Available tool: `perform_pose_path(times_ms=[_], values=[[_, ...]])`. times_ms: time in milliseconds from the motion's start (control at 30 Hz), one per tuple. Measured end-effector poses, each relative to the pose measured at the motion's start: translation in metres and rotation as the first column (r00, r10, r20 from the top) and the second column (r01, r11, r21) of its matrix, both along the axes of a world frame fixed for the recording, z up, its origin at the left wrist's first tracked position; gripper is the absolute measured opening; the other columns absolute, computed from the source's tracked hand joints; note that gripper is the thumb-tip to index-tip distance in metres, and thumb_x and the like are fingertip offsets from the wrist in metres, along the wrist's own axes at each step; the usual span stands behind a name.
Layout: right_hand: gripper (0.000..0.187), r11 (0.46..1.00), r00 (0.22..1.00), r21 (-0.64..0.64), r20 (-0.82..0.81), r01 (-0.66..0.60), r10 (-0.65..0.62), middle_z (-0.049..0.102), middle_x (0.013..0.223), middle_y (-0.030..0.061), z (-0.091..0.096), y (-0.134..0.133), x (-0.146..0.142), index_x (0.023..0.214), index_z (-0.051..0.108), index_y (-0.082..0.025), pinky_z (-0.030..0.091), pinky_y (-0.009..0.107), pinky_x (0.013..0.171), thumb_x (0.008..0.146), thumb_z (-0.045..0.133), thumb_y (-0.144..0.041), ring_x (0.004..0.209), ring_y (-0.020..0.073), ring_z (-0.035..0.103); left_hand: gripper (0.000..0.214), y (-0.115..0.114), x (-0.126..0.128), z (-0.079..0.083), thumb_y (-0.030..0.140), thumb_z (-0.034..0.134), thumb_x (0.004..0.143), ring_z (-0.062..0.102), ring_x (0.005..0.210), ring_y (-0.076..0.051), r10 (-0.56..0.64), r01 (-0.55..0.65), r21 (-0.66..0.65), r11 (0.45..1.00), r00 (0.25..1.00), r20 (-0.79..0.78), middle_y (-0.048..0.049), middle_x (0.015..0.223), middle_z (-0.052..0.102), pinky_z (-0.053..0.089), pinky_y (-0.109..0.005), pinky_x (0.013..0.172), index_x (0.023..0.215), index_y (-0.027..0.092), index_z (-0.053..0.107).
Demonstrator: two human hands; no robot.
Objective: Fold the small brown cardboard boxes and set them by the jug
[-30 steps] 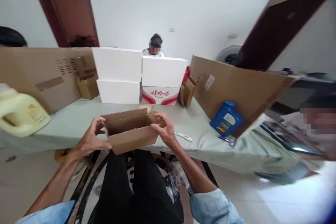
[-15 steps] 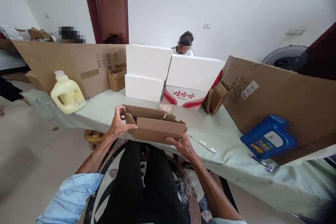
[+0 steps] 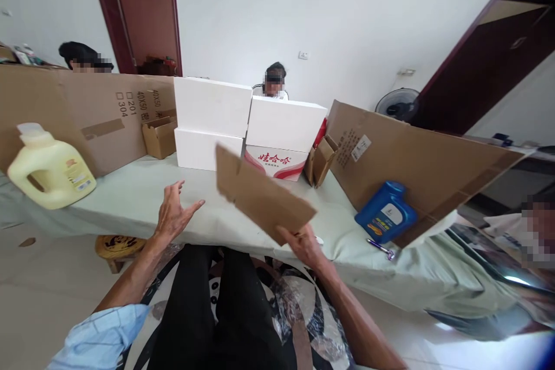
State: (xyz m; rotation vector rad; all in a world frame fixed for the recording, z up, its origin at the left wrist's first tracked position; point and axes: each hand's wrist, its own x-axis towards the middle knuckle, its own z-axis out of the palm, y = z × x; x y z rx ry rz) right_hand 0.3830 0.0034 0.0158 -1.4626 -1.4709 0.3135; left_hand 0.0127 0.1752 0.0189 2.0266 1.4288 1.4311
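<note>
My right hand (image 3: 304, 244) grips the lower corner of a small brown cardboard box (image 3: 260, 196), which is tilted up on end above the near edge of the table (image 3: 130, 196). Its flat underside faces me. My left hand (image 3: 173, 215) hovers to the left of the box with fingers spread and holds nothing. A white pen-like tool lies on the table just behind my right hand, mostly hidden.
White foam boxes (image 3: 212, 105) and a red-printed carton (image 3: 274, 162) stand at the back. Big cardboard sheets (image 3: 416, 156) wall both sides. A yellow jug (image 3: 50, 170) stands left, a blue bottle (image 3: 385, 211) right. Other people sit behind and at the right edge.
My left hand has let go of the box and opened. My right hand has swung the box up on end, so its underside now faces me.
</note>
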Motion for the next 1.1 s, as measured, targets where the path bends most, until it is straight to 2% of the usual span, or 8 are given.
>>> perform_pose_path(times_ms=[67, 167, 367, 500, 700, 800, 933, 1100], values=[[0.046, 0.97, 0.983, 0.165, -0.02, 0.181, -0.18, 0.08, 0.096, 0.0111, 0.017, -0.004, 0.03, 0.102, 0.077, -0.018, 0.065, 0.044, 0.089, 0.092, 0.073, -0.063, 0.096, 0.031, 0.074, 0.059, 0.006, -0.004, -0.014, 0.056, 0.073, 0.085, 0.069, 0.123, -0.037, -0.078, 0.074, -0.035, 0.997, 0.991, -0.106, -0.0155, 0.129, 0.068, 0.061, -0.05, 0.1, 0.13, 0.02, 0.064], [0.054, 0.836, 0.884, 0.321, -0.013, 0.446, -0.467, 0.081, 0.106, 0.0164, 0.039, -0.015, 0.075, 0.104, 0.079, -0.017, 0.06, 0.049, 0.105, 0.092, 0.066, -0.068, 0.112, 0.0345, 0.073, 0.037, 0.01, -0.007, -0.035, 0.051, 0.066, 0.084, 0.072, 0.11, -0.034, -0.169, 0.149, -0.113, 0.982, 0.968, -0.187, -0.0118, 0.112, 0.074, 0.061, -0.046, 0.097, 0.107, 0.023, 0.069], [0.058, 0.6, 0.6, 0.211, 0.073, 0.772, -0.797, 0.08, 0.1, 0.0305, 0.052, -0.054, 0.14, 0.083, 0.079, -0.014, 0.06, 0.054, 0.095, 0.091, 0.053, -0.065, 0.11, 0.0467, 0.075, 0.032, 0.012, -0.002, -0.064, 0.054, 0.061, 0.079, 0.075, 0.092, -0.031, -0.233, 0.179, -0.228, 0.957, 0.943, -0.237, -0.0084, 0.096, 0.078, 0.059, -0.043, 0.089, 0.092, 0.025, 0.068], [0.053, 0.519, 0.499, 0.109, 0.167, 0.848, -0.851, 0.077, 0.093, 0.0352, 0.057, -0.048, 0.172, 0.078, 0.078, -0.011, 0.057, 0.055, 0.091, 0.092, 0.053, -0.056, 0.103, 0.0489, 0.075, 0.03, 0.015, 0.006, -0.074, 0.054, 0.059, 0.077, 0.076, 0.09, -0.031, -0.252, 0.182, -0.277, 0.943, 0.936, -0.246, -0.0071, 0.091, 0.077, 0.059, -0.042, 0.086, 0.089, 0.027, 0.067], [0.043, 0.49, 0.483, -0.058, 0.301, 0.87, -0.822, 0.077, 0.106, 0.0329, 0.058, 0.004, 0.209, 0.106, 0.079, -0.002, 0.055, 0.045, 0.09, 0.1, 0.056, -0.038, 0.104, 0.0405, 0.075, 0.032, 0.012, 0.02, -0.089, 0.053, 0.057, 0.081, 0.078, 0.094, -0.034, -0.286, 0.193, -0.306, 0.932, 0.91, -0.299, -0.0075, 0.091, 0.08, 0.06, -0.044, 0.086, 0.092, 0.027, 0.07], [0.035, 0.469, 0.488, -0.143, 0.355, 0.871, -0.797, 0.077, 0.114, 0.028, 0.051, 0.027, 0.223, 0.113, 0.078, -0.004, 0.055, 0.043, 0.095, 0.105, 0.059, -0.032, 0.109, 0.0356, 0.075, 0.034, 0.011, 0.023, -0.101, 0.054, 0.053, 0.087, 0.078, 0.094, -0.032, -0.243, 0.165, -0.239, 0.957, 0.905, -0.349, -0.0068, 0.09, 0.08, 0.059, -0.042, 0.085, 0.092, 0.027, 0.071], [0.036, 0.419, 0.482, -0.24, 0.406, 0.876, -0.776, 0.076, 0.119, 0.0134, 0.042, 0.057, 0.246, 0.122, 0.074, -0.013, 0.059, 0.046, 0.101, 0.109, 0.068, -0.046, 0.109, 0.0266, 0.074, 0.039, 0.012, 0.023, -0.121, 0.056, 0.049, 0.095, 0.077, 0.092, -0.029, -0.185, 0.146, -0.126, 0.981, 0.898, -0.399, -0.0054, 0.091, 0.08, 0.056, -0.039, 0.082, 0.089, 0.027, 0.073], [0.046, 0.403, 0.491, -0.281, 0.46, 0.871, -0.74, 0.073, 0.128, 0.013, 0.038, 0.098, 0.278, 0.131, 0.071, -0.016, 0.06, 0.047, 0.101, 0.109, 0.067, -0.056, 0.111, 0.026, 0.072, 0.04, 0.011, 0.025, -0.139, 0.055, 0.048, 0.105, 0.074, 0.084, -0.026, -0.059, 0.106, 0.087, 0.991, 0.903, -0.426, -0.0029, 0.085, 0.078, 0.054, -0.039, 0.08, 0.089, 0.026, 0.072]])
